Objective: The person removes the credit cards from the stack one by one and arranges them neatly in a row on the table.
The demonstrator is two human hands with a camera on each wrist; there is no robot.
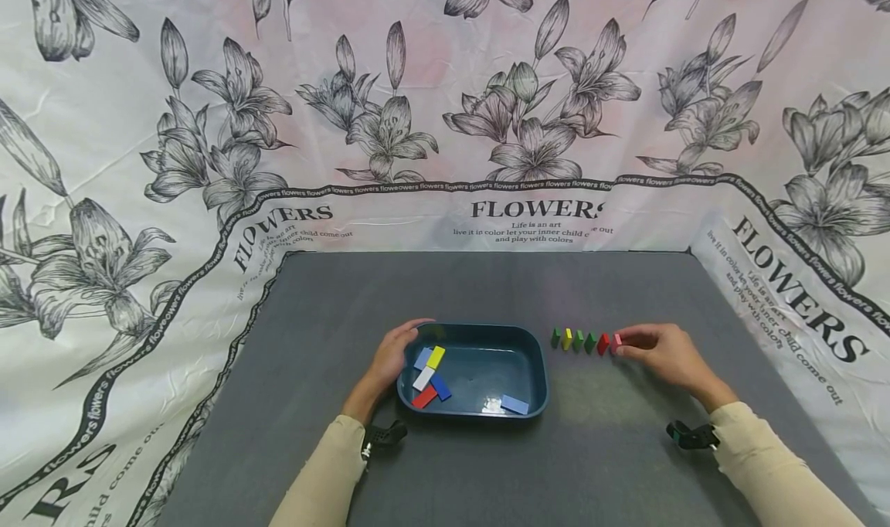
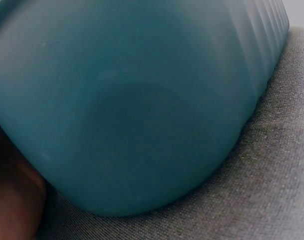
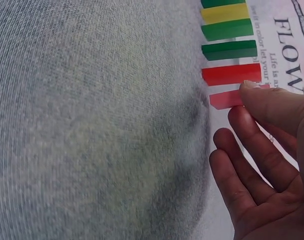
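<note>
In the head view my right hand (image 1: 664,351) pinches a pink domino block (image 1: 616,343) between thumb and fingers. It stands upright at the right end of a row, beside a red block (image 1: 603,344). The right wrist view has the thumb against the pink block (image 3: 225,99), with the lower fingers loosely bent. Further along the row stand green blocks (image 1: 591,342) and a yellow block (image 1: 568,338). My left hand (image 1: 389,357) rests against the back left corner of a dark blue tray (image 1: 480,415), fingers reaching along its rim. Its outer wall (image 2: 142,125) fills the left wrist view.
Inside the tray, several blocks lie in a cluster at the left, among them a white block (image 1: 423,378) and a red block (image 1: 425,397). A light blue block (image 1: 514,404) lies at its front right. Flower-printed cloth (image 1: 417,218) borders the grey table (image 1: 452,287).
</note>
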